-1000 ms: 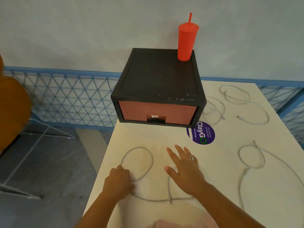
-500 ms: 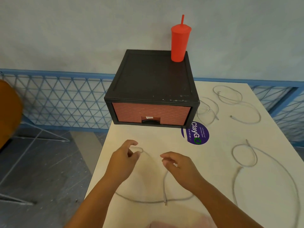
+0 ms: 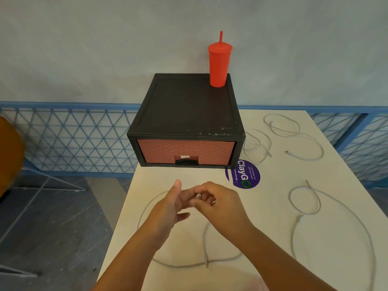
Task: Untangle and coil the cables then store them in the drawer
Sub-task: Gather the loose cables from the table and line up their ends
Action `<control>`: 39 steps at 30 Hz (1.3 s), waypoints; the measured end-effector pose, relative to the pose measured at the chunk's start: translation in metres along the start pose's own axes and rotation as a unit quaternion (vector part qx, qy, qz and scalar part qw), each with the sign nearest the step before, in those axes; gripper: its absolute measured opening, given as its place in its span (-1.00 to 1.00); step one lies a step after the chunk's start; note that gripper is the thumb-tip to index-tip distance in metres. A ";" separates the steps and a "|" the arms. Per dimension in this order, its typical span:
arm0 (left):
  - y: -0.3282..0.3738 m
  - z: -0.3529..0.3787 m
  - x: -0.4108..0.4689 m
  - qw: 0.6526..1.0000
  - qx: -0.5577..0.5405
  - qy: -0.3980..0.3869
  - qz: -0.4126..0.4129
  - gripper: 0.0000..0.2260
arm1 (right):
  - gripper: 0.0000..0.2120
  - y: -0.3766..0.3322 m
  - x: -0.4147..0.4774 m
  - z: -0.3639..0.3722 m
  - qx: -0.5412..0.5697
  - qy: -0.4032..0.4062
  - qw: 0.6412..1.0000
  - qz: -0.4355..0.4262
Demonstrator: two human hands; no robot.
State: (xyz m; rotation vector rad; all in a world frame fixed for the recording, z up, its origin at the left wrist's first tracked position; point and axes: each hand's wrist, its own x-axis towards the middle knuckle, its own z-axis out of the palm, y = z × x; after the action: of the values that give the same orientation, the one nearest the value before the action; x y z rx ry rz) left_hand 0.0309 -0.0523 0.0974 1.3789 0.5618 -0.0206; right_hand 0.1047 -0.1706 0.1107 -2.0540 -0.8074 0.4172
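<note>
Right hand (image 3: 218, 203) pinching cable (image 3: 205, 244), thin, grey, looped

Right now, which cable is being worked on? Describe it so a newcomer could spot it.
Start at the black drawer box with the red front on the table. The cable lies directly in front of it, nearest the person. Unlike the other loose cables to the right, its plug end is pinched in the right hand.

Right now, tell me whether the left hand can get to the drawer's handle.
Probably yes. The left hand is directly in front of the drawer handle, with only bare table between. The right hand pinches the cable end, so the left looks free.
</note>
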 end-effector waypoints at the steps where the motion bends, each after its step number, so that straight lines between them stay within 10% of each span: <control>1: 0.000 0.000 -0.001 0.999 0.030 -0.010 0.011 -0.52 | -0.84 0.000 0.001 0.000 -0.040 0.014 0.999 -0.020; 18: 0.033 0.010 0.004 0.872 0.377 0.117 0.291 -0.93 | -0.81 -0.009 -0.004 -0.035 0.237 0.033 0.971 0.012; 29: 0.045 0.016 0.003 0.923 0.307 -0.105 0.209 -0.75 | -0.71 -0.003 -0.013 -0.044 0.178 0.050 0.983 -0.007; 39: 0.041 0.036 0.023 0.913 0.326 -0.037 0.241 -0.76 | -0.83 0.028 -0.031 -0.052 0.187 0.166 0.964 0.092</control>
State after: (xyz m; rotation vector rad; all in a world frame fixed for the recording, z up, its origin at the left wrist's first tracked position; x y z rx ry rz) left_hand 0.0779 -0.0699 0.1294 2.1343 0.1280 0.1509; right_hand 0.1215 -0.2349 0.1176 -1.7803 -0.3077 0.2889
